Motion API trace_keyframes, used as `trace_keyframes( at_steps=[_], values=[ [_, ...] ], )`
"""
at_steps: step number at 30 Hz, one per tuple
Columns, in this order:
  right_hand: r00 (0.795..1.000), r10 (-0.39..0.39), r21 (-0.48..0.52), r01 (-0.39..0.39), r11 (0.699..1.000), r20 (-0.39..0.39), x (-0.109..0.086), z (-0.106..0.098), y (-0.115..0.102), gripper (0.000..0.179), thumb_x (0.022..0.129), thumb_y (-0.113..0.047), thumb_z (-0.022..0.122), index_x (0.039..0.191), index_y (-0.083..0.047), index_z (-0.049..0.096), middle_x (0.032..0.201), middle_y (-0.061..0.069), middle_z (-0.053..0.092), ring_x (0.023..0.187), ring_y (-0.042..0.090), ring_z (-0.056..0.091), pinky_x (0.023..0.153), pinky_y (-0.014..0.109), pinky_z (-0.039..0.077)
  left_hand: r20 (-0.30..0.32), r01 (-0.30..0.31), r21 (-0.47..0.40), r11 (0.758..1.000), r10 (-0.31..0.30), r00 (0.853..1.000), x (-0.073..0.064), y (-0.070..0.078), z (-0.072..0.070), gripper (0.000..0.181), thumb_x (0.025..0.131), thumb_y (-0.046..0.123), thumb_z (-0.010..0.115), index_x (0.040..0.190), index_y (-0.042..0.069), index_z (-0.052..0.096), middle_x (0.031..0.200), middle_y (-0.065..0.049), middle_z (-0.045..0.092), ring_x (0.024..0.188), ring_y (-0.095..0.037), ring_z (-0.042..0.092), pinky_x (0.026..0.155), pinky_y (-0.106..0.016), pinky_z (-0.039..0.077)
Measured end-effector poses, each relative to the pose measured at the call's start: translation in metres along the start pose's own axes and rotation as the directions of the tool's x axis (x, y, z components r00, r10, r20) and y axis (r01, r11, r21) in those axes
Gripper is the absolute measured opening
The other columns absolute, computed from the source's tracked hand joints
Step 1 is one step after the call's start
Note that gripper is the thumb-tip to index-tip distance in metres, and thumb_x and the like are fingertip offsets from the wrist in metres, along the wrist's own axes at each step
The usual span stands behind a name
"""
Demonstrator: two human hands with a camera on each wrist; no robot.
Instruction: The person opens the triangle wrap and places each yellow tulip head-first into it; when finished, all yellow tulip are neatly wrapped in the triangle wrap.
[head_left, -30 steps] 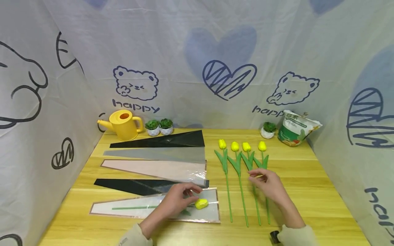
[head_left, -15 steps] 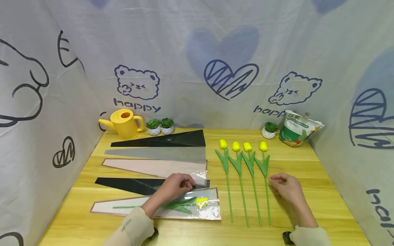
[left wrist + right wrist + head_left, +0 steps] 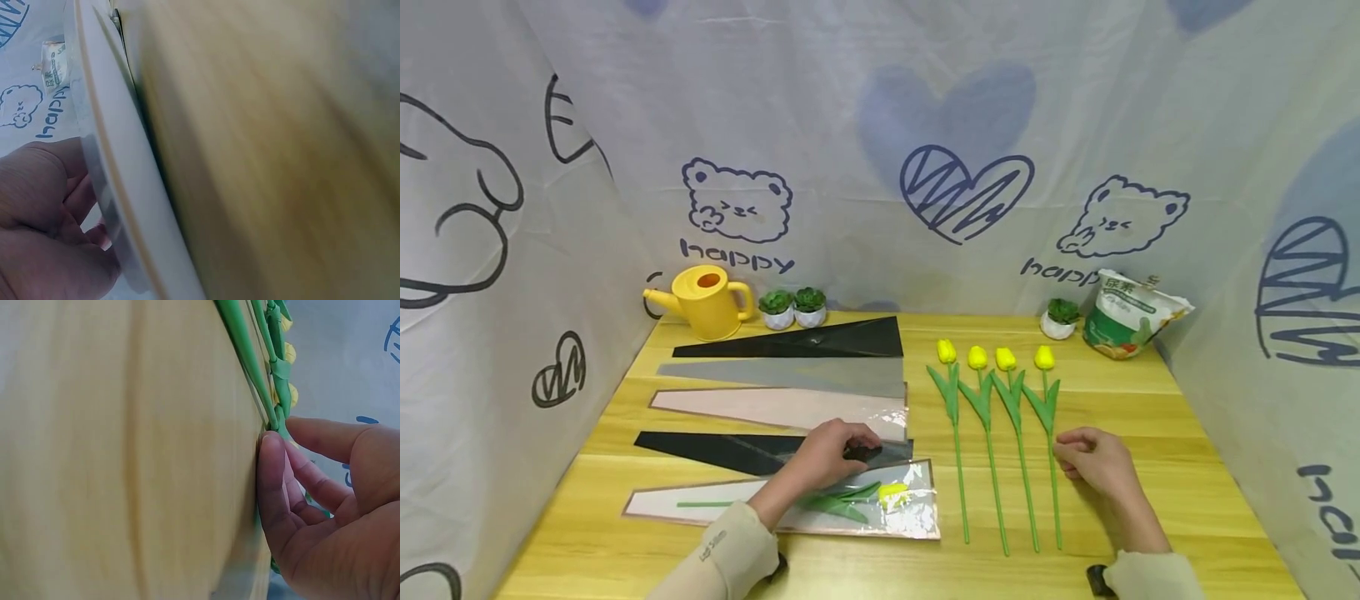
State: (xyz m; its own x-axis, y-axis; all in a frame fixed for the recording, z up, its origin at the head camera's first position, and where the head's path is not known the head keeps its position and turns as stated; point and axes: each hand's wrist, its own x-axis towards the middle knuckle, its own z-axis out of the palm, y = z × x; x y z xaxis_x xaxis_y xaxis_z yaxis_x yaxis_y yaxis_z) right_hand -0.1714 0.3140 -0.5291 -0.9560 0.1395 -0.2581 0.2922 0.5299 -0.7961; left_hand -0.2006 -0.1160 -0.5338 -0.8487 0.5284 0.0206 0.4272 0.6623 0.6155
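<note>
My left hand [image 3: 831, 454] lies over the black flower sleeve [image 3: 722, 451], its fingertips pinching up a dark bit of the sleeve near the wide end. Just in front is a clear-fronted white sleeve [image 3: 700, 497] with a yellow tulip [image 3: 892, 495] inside. In the left wrist view a pale sleeve edge [image 3: 119, 162] stands beside the curled fingers. My right hand [image 3: 1097, 462] holds the rightmost tulip [image 3: 1044, 358] by its stem, between thumb and forefinger, as the right wrist view shows around the green stem [image 3: 265, 403]. Three more tulips [image 3: 977, 358] lie left of it.
Behind the left hand lie a pinkish sleeve [image 3: 775, 407], a grey sleeve [image 3: 775, 372] and another black sleeve [image 3: 842, 337]. A yellow watering can [image 3: 707, 304], small potted succulents [image 3: 793, 308] and a green-white bag [image 3: 1127, 317] line the back by the cloth wall.
My left hand has moved off the tulip sleeve, back to the black one, and now raises some of it. The right hand has shifted right, from above the stems to the rightmost stem.
</note>
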Motion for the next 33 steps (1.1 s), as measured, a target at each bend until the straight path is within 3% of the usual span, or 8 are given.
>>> trace_keyframes(
  at_steps=[7,12,15,20,25,33],
  values=[
    [1.000,0.004,-0.001,-0.004,1.000,0.006,0.002,0.001,0.002,0.033,0.102,-0.016,0.067,0.122,0.010,0.066,0.095,0.014,0.075,0.074,0.017,0.070,0.066,0.028,0.061,0.006,0.013,0.045,0.999,-0.014,1.000,-0.006,0.003,-0.001,0.041,0.091,0.012,0.080,0.131,0.018,0.072,0.125,-0.003,0.073,0.110,-0.026,0.063,0.094,-0.049,0.054],
    [1.000,0.017,0.025,-0.017,1.000,0.013,0.002,0.001,0.001,0.033,0.102,-0.015,0.066,0.122,0.011,0.066,0.094,0.013,0.074,0.074,0.017,0.069,0.065,0.029,0.061,0.025,0.027,0.079,0.997,-0.029,0.999,-0.009,0.006,0.000,0.049,0.090,0.016,0.083,0.136,0.018,0.069,0.130,-0.006,0.068,0.115,-0.029,0.060,0.091,-0.052,0.054],
    [1.000,0.023,0.041,-0.023,0.999,0.012,0.001,0.002,0.000,0.033,0.102,-0.014,0.066,0.122,0.012,0.065,0.093,0.012,0.074,0.073,0.016,0.069,0.064,0.029,0.060,0.009,0.009,0.083,0.997,-0.010,1.000,-0.008,0.008,0.000,0.046,0.089,0.015,0.083,0.133,0.017,0.071,0.128,-0.006,0.069,0.113,-0.028,0.061,0.089,-0.051,0.054],
    [1.000,0.026,0.050,-0.026,0.998,0.009,0.003,0.001,0.002,0.034,0.101,-0.014,0.067,0.122,0.012,0.065,0.091,0.011,0.073,0.072,0.016,0.068,0.063,0.029,0.060,-0.019,-0.031,0.016,0.999,0.031,0.999,0.003,0.008,-0.001,0.035,0.092,0.006,0.078,0.126,0.013,0.073,0.116,-0.002,0.076,0.104,-0.022,0.071,0.092,-0.044,0.057],
    [1.000,0.029,0.044,-0.029,0.999,0.011,0.004,0.001,0.004,0.034,0.101,-0.015,0.068,0.123,0.011,0.065,0.091,0.009,0.073,0.072,0.015,0.069,0.064,0.028,0.060,0.018,-0.047,-0.083,0.995,0.049,0.999,0.016,0.009,0.002,0.037,0.088,0.000,0.080,0.123,0.009,0.073,0.107,-0.004,0.079,0.100,-0.021,0.075,0.092,-0.044,0.059],
    [1.000,0.025,0.039,-0.025,0.999,0.017,0.004,0.002,0.001,0.033,0.100,-0.014,0.070,0.120,0.011,0.065,0.092,0.012,0.075,0.073,0.016,0.070,0.065,0.029,0.061,0.080,-0.086,-0.016,0.996,0.087,0.993,0.025,0.010,0.010,0.040,0.084,0.011,0.088,0.122,0.013,0.076,0.122,-0.003,0.076,0.114,-0.023,0.069,0.098,-0.044,0.055]
  ],
)
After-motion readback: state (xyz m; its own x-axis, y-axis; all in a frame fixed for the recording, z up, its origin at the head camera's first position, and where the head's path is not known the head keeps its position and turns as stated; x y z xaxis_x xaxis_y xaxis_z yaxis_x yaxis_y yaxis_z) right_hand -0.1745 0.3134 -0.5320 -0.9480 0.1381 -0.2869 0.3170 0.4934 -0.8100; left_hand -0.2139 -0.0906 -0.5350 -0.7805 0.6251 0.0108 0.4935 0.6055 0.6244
